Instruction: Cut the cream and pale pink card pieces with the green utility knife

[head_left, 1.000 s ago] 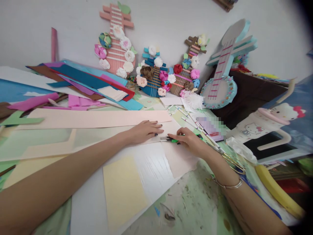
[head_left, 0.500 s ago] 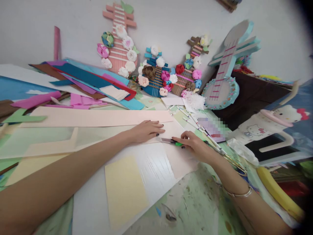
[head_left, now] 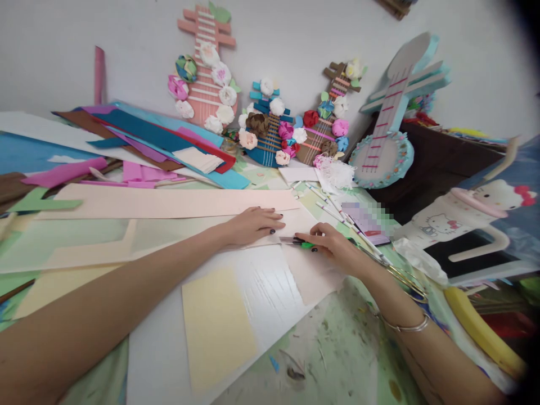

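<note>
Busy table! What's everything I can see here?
Lute models: three, pink, blue, brown, back
Larger lute: one, light blue, back right
Papers: many, multicoloured, back left
Paper strip: one, pale pink, left of centre
Striped sticks: several, white, centre right
Board: one, white, front centre
Sheet: one, pale yellow, on the board
Scissors-like tool: one, gold, right
Tumbler: one, white and pink, right
Banana-like item: one, yellow, lower right
Cutter: one, green and black, centre
Left hand: one, dark nails, on pale paper
Right hand: one, dark nails, around the cutter

Right hand (head_left: 331, 244) with silvery wrist bangle (head_left: 408, 328), dark-polished fingernails (head_left: 272, 232)
</note>
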Motion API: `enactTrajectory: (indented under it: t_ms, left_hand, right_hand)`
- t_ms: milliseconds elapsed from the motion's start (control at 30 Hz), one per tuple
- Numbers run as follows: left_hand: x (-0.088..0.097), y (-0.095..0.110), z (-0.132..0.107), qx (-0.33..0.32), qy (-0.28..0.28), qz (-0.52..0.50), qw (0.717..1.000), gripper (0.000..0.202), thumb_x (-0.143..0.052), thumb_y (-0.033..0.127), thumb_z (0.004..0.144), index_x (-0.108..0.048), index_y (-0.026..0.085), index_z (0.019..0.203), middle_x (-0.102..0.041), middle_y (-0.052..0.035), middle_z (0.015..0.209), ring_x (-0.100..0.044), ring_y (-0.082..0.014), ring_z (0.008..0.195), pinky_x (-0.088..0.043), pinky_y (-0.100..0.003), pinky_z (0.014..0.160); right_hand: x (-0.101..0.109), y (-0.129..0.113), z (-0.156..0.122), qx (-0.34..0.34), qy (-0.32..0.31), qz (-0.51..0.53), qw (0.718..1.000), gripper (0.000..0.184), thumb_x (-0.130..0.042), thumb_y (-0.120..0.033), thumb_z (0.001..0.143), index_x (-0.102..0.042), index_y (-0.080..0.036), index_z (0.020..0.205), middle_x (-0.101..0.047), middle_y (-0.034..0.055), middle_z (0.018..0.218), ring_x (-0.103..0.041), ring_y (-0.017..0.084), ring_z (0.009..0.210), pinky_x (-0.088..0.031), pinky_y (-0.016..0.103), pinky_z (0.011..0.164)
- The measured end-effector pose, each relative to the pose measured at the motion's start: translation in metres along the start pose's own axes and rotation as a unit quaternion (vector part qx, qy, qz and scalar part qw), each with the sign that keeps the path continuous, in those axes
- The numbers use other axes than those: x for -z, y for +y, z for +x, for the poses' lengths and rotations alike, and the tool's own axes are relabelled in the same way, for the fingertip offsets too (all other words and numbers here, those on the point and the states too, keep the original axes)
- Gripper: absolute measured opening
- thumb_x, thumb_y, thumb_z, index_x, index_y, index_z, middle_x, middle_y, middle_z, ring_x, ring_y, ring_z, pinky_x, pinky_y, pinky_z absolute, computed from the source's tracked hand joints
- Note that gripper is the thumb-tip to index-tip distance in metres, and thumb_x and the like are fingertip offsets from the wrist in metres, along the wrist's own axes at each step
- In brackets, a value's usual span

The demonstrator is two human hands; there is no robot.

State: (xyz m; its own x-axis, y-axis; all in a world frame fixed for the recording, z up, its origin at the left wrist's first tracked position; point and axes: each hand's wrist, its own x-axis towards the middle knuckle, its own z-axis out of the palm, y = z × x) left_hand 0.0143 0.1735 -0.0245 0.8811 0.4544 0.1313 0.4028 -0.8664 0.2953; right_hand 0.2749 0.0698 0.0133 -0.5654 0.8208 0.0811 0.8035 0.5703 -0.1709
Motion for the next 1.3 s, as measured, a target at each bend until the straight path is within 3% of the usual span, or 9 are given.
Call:
enactTrajectory:
  t_ms: [400, 900, 1300]
  left_hand:
    - [0.001, 0.001, 0.0, 0.004, 0.001, -0.002, 1.0, 0.039, -0.035, 0.025, 0.098, -0.049, 0.032, 0.135, -0.04, 0.0021, 0.149, -0.03, -0.0214, 0.14, -0.022, -0.04, 0.112]
    - [0.001, 0.001, 0.0, 0.002, 0.0, -0.002, 1.0, 0.039, -0.037, 0.025, 0.098, -0.049, 0.033, 0.134, -0.039, 0.0021, 0.15, -0.03, -0.0217, 0.14, -0.022, -0.039, 0.112]
    - [0.002, 0.001, 0.0, 0.002, 0.003, -0.006, 1.0, 0.039, -0.035, 0.026, 0.098, -0.051, 0.032, 0.133, -0.04, 0.001, 0.149, -0.031, -0.0221, 0.14, -0.023, -0.039, 0.112]
  right_hand:
    - [0.006, -0.004, -0.009, -0.007, -0.002, -0.01, 1.0, 0.065, -0.039, 0.004, 0.08, -0.056, -0.03, 0.132, -0.055, 0.0084, 0.098, -0.055, 0.019, 0.085, -0.049, 0.033, 0.075]
    - [0.001, -0.011, 0.003, -0.005, -0.017, 0.022, 1.0, 0.06, -0.038, 0.002, 0.082, -0.054, -0.024, 0.134, -0.055, 0.0105, 0.1, -0.054, 0.02, 0.09, -0.048, 0.035, 0.081]
    - [0.003, -0.012, 0.002, -0.004, -0.001, 0.026, 1.0, 0.058, -0.039, -0.001, 0.084, -0.053, -0.027, 0.134, -0.057, 0.0095, 0.101, -0.056, 0.021, 0.091, -0.049, 0.037, 0.083]
